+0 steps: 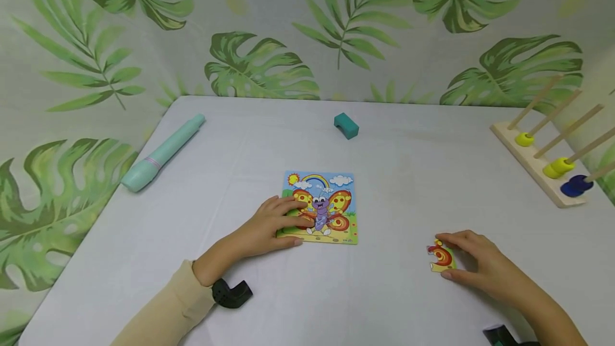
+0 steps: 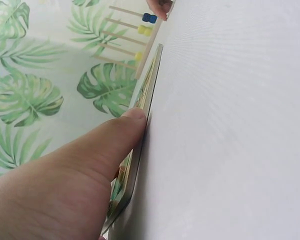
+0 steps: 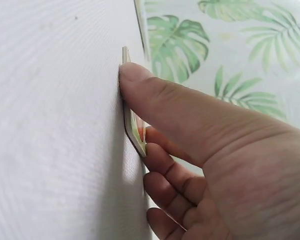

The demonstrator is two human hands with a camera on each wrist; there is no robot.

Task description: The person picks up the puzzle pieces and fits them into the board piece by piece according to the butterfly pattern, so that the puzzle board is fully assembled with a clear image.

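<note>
A square butterfly puzzle point(image 1: 341, 207) lies flat near the middle of the table, its picture showing a sun, a rainbow and a purple-bodied butterfly. My left hand point(image 1: 269, 227) rests on its left side, fingers stretched over the picture. In the left wrist view the thumb point(image 2: 122, 135) lies along the puzzle's near edge. Off to the right, my right hand point(image 1: 485, 266) pinches a small puzzle piece point(image 1: 443, 258) between thumb and fingers, low over the cloth. That piece carries a red and yellow swirl. The right wrist view shows the thumb point(image 3: 155, 90) on the piece's edge, the other fingers curled behind it.
A teal arch-shaped block point(image 1: 347, 125) sits behind the puzzle. At the back left lies a mint-green tube-like object point(image 1: 163, 154). A wooden peg stand point(image 1: 533, 167) with yellow and blue beads stands at the right. Leaf-patterned cloth point(image 1: 269, 68) hangs beyond the table's far edge.
</note>
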